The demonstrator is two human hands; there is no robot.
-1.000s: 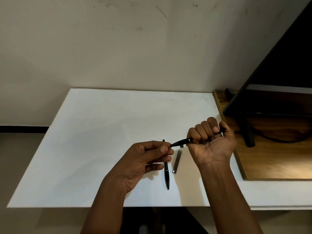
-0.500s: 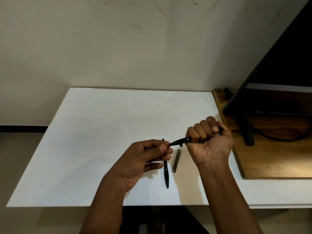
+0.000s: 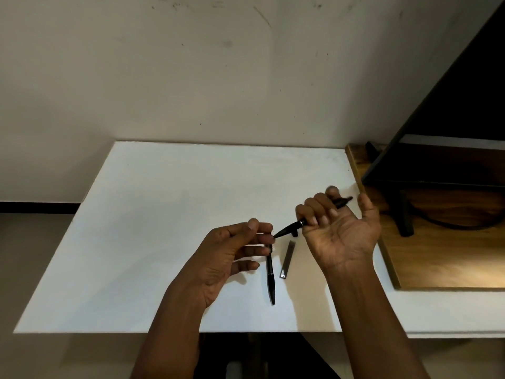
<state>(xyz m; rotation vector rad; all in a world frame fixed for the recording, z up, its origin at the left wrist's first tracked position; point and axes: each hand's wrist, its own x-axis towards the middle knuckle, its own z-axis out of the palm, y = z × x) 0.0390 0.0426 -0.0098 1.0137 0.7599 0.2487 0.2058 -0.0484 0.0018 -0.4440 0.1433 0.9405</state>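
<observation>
My right hand (image 3: 337, 231) holds a black pen (image 3: 289, 228) above the white tabletop (image 3: 164, 214). Its fingers are curled round the barrel and its thumb is lifted away; the pen's tip points left. My left hand (image 3: 232, 255) is just left of that tip, its fingers fairly straight and spread, and one fingertip touches or nearly touches the tip. A second black pen (image 3: 271, 283) lies on the table under my left fingertips. A narrow grey strip (image 3: 287, 259) lies beside it to the right.
A wooden surface (image 3: 437, 255) adjoins the table on the right. On it stands a black screen (image 3: 451, 119) on a dark stand (image 3: 404, 214) with a cable. A pale wall runs behind the table, and the near table edge is below my wrists.
My right hand has turned palm up and its thumb has come off the pen. My left hand's pinch on the pen tip has loosened and its fingers have spread.
</observation>
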